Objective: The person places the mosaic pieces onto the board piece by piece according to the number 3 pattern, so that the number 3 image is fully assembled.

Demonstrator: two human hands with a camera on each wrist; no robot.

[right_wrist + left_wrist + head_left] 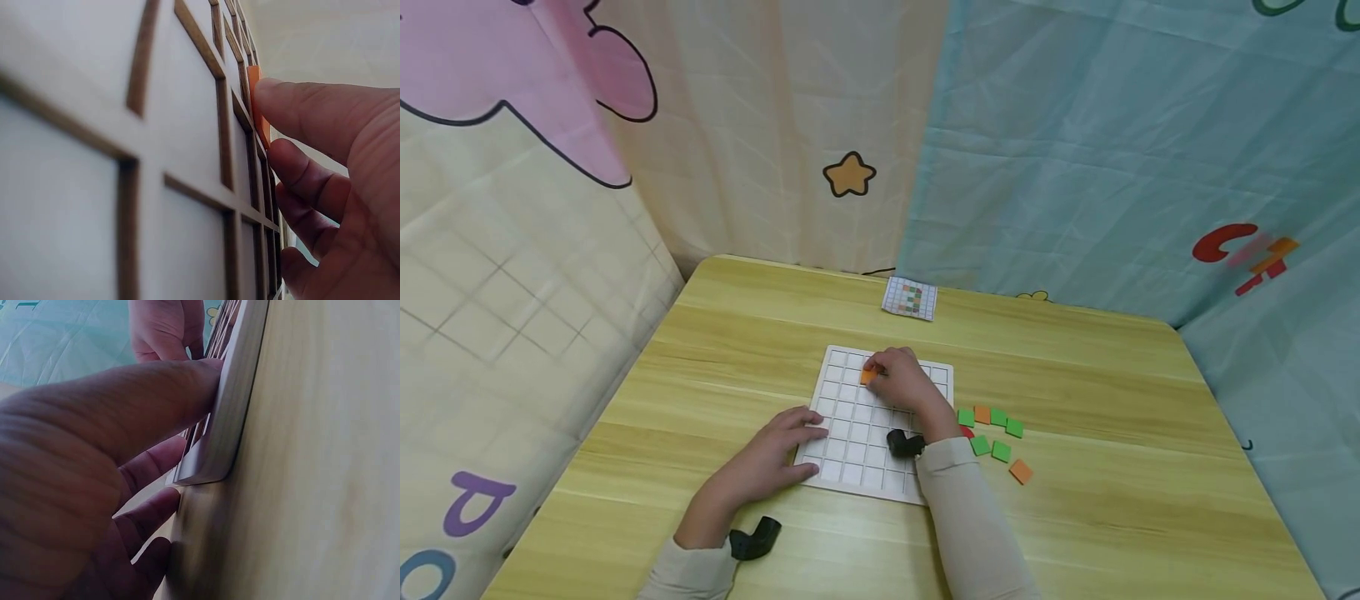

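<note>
A white grid board (850, 454) lies on the table. Over its far part, my right hand (904, 382) pinches an orange square tile (868, 377). In the right wrist view, the thumb lies on the face of the orange tile (258, 103) with the index fingertip at its lower edge, close against the raised grid lines. At the board's left edge rests my left hand (772, 454), its fingers spread and the thumb near the front corner. The left wrist view shows that thumb (156, 394) touching the board's thick side (234, 400).
Right of the board lie several loose green tiles (981, 445), orange tiles (1021, 472) and a red piece (967, 432) partly hidden by the right wrist. A printed card (909, 298) with a coloured grid pattern is at the table's far edge. Curtains hang behind.
</note>
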